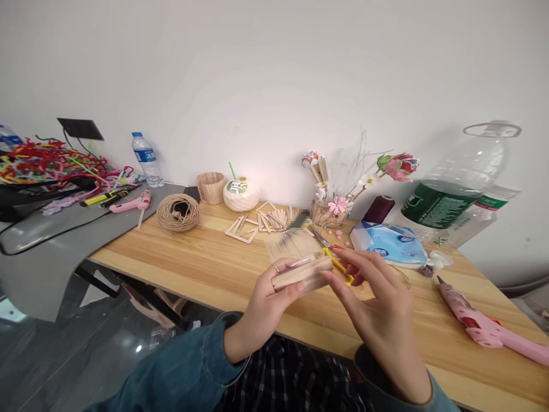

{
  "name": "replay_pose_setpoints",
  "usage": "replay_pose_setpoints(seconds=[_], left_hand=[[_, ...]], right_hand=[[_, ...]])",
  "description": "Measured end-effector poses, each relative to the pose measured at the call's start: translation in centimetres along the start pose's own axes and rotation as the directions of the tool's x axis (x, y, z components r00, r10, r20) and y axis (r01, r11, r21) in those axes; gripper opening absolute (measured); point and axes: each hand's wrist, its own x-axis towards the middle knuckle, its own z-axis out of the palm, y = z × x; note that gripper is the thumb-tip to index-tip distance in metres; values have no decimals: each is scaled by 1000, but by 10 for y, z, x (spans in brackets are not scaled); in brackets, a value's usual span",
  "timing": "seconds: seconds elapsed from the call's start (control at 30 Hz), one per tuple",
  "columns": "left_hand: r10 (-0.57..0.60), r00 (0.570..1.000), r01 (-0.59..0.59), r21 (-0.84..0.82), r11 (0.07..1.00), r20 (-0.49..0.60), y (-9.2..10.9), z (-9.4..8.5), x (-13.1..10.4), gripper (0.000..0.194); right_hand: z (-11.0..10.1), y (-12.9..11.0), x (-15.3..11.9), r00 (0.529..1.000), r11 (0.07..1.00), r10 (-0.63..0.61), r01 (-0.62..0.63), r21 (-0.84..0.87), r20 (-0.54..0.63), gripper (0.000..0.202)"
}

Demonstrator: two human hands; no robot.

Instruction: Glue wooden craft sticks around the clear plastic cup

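Observation:
A small block of stacked wooden sticks (pixel 303 274) is held above the wooden table's near side. My left hand (pixel 268 306) is closed round its left end, thumb along the near face. At the block's right end, my right hand (pixel 380 303) touches it with the thumb, its fingers apart and slightly blurred. Under and behind the hands lie a clear plastic sheet (pixel 291 245), yellow-handled scissors (pixel 342 268) and another blade-like tool (pixel 319 236). Loose sticks and stick frames (pixel 242 230) lie farther back.
Twine (pixel 178 213), a stick cup (pixel 211 189) and a white coconut (pixel 241 196) stand left. Behind are a flower pot (pixel 328 214), blue tissue pack (pixel 390 244) and large bottle (pixel 454 177). A pink glue gun (pixel 482 326) lies right, another (pixel 132 203) far left.

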Motion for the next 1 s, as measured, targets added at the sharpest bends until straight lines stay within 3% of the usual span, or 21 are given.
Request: replay_pose_setpoints(seconds=[0.1, 0.3, 0.77, 1.0], left_hand=[[-9, 1000, 10, -16, 1000, 9, -2, 2, -1, 30], [-6, 991, 4, -14, 1000, -135, -8, 3, 1, 27], [-7, 992, 3, -34, 999, -126, -12, 3, -1, 28], [-36, 983, 17, -104, 994, -179, -10, 8, -2, 32]], right_hand=[[6, -2, -2, 996, 994, -86, 86, -68, -5, 19], [7, -6, -3, 989, 982, -146, 142, -125, -27, 14], [11, -1, -2, 975, 971, -197, 181, -155, -98, 16], [11, -4, -3, 968, 954, -232, 208, -217, -94, 17]])
